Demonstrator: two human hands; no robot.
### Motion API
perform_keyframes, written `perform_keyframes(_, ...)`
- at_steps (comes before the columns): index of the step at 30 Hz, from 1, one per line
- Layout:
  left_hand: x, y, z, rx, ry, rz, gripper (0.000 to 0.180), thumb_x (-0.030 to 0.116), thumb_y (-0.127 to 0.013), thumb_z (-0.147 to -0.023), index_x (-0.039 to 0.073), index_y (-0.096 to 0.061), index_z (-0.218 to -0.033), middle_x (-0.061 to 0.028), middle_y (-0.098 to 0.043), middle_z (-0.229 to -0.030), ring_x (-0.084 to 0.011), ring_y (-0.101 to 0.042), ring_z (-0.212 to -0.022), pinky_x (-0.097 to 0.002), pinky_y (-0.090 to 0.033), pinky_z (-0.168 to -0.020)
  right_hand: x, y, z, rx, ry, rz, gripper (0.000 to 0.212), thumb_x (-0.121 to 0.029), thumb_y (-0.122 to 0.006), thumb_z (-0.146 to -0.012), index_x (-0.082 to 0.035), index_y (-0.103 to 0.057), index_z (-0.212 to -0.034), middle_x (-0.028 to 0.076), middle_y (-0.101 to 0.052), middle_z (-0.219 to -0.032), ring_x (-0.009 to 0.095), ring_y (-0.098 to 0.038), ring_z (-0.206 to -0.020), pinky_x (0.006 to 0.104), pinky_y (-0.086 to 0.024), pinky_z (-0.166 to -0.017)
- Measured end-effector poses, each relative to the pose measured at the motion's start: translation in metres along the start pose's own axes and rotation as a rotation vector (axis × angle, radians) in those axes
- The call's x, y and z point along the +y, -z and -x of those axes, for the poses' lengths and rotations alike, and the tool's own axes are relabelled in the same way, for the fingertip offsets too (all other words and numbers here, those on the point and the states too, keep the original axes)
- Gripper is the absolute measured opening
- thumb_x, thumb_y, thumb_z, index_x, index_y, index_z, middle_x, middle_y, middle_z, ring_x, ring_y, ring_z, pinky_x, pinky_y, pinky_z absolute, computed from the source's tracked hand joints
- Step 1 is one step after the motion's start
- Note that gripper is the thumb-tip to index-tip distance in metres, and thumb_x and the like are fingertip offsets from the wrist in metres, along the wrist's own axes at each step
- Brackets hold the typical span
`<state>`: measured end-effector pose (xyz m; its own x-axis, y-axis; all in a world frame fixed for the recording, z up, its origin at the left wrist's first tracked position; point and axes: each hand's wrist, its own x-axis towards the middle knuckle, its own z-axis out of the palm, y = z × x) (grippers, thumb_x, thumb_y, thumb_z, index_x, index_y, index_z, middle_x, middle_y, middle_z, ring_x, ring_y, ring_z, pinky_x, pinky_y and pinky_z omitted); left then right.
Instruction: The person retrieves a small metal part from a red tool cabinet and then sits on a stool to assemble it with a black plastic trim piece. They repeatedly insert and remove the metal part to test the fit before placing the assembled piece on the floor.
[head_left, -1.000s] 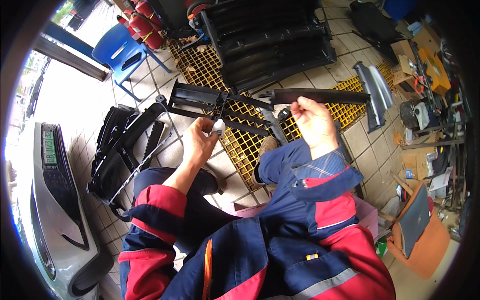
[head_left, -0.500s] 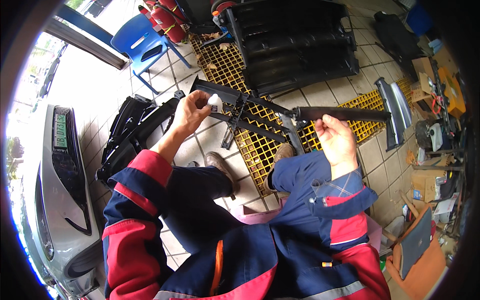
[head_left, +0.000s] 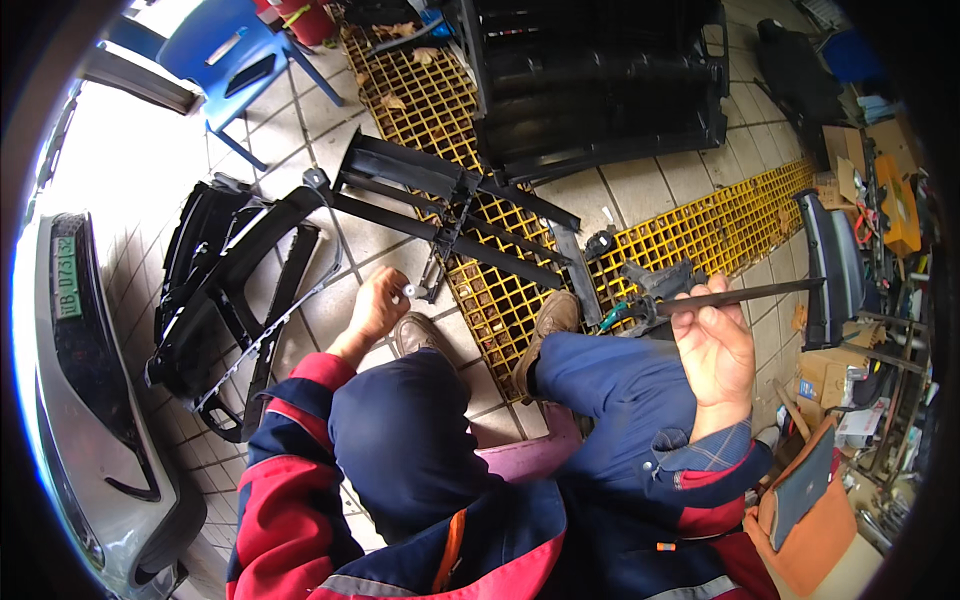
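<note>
My left hand point(head_left: 376, 306) is closed around a small white bottle point(head_left: 409, 291), held above my left shoe. Only the bottle's pale end shows past my fingers. My right hand point(head_left: 716, 345) pinches a long black plastic bar point(head_left: 755, 295) by its underside, over my right knee. The bar is seen nearly edge-on. A dark bracket-like piece point(head_left: 655, 287) is at its left end, and a broad curved black piece point(head_left: 820, 270) at its right end. On the floor ahead lies a black plastic frame with crossing bars point(head_left: 455, 205).
Black car trim parts point(head_left: 235, 290) lie left of my feet, beside a silver bumper point(head_left: 95, 420). A blue chair point(head_left: 225, 60) stands far left. A large black panel point(head_left: 600, 90) rests ahead on yellow grating point(head_left: 700, 225). Boxes and tools crowd the right; an orange seat point(head_left: 800, 530) is nearer.
My left hand has come nearer with the bottle turned end-on. My right hand has moved right and nearer, and the bar has rotated from broadside to edge-on. The view has shifted too.
</note>
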<state>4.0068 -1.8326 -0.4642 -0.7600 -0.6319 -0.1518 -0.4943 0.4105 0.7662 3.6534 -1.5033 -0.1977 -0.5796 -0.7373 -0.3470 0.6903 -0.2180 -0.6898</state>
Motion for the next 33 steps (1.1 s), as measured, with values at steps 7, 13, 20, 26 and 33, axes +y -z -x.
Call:
perform_keyframes(7, -0.030, -0.094, 0.020, -0.097, 0.137, -0.007, 0.019, 0.001, -0.074, -0.082, 0.007, -0.071, -0.100, -0.0140, -0.067, -0.095, -0.0358, -0.072, -0.090, -0.0438, -0.058, -0.080, 0.004, -0.020, -0.008, 0.036, 0.000, -0.036, 0.040, 0.009, -0.076, -0.088, -0.013, -0.053, -0.111, 0.003, -0.064, -0.102, 0.017, -0.056, -0.100, 0.0287, -0.053, -0.090)
perform_keyframes(13, 0.026, -0.082, -0.048, -0.233, -0.059, 0.010, 0.019, 0.004, -0.074, -0.083, 0.006, -0.069, -0.101, -0.0149, -0.068, -0.097, -0.0399, -0.072, -0.092, -0.0475, -0.059, -0.082, 0.005, -0.025, -0.008, 0.035, 0.026, -0.107, 0.041, 0.013, -0.075, -0.086, -0.013, -0.054, -0.111, 0.005, -0.066, -0.106, 0.019, -0.057, -0.101, 0.0315, -0.054, -0.089)
perform_keyframes(20, 0.135, -0.061, -0.179, -0.285, -0.501, -0.112, 0.019, 0.000, -0.075, -0.082, 0.004, -0.070, -0.101, -0.0144, -0.068, -0.095, -0.0385, -0.072, -0.087, -0.0454, -0.060, -0.078, -0.004, -0.013, 0.002, 0.203, 0.174, -0.120, 0.042, 0.014, -0.075, -0.083, -0.010, -0.052, -0.109, 0.007, -0.063, -0.101, 0.021, -0.057, -0.099, 0.0351, -0.058, -0.091)
perform_keyframes(26, 0.169, -0.160, -0.247, -0.328, -0.309, -0.170, 0.022, 0.011, -0.075, -0.084, 0.008, -0.073, -0.105, -0.0156, -0.071, -0.106, -0.0409, -0.072, -0.102, -0.0491, -0.059, -0.090, -0.016, 0.008, 0.015, 0.313, 0.219, -0.159, 0.042, 0.017, -0.074, -0.082, -0.011, -0.052, -0.105, 0.010, -0.067, -0.102, 0.021, -0.062, -0.103, 0.0372, -0.060, -0.100)
perform_keyframes(33, 0.145, -0.303, -0.289, -0.098, -0.095, -0.097, 0.021, 0.011, -0.077, -0.085, 0.008, -0.074, -0.106, -0.0124, -0.073, -0.103, -0.0347, -0.074, -0.097, -0.0437, -0.060, -0.088, -0.028, 0.020, 0.010, 0.412, 0.130, 0.011, 0.050, 0.003, -0.090, -0.077, -0.017, -0.053, -0.103, 0.001, -0.069, -0.093, 0.016, -0.051, -0.092, 0.0316, -0.054, -0.082)
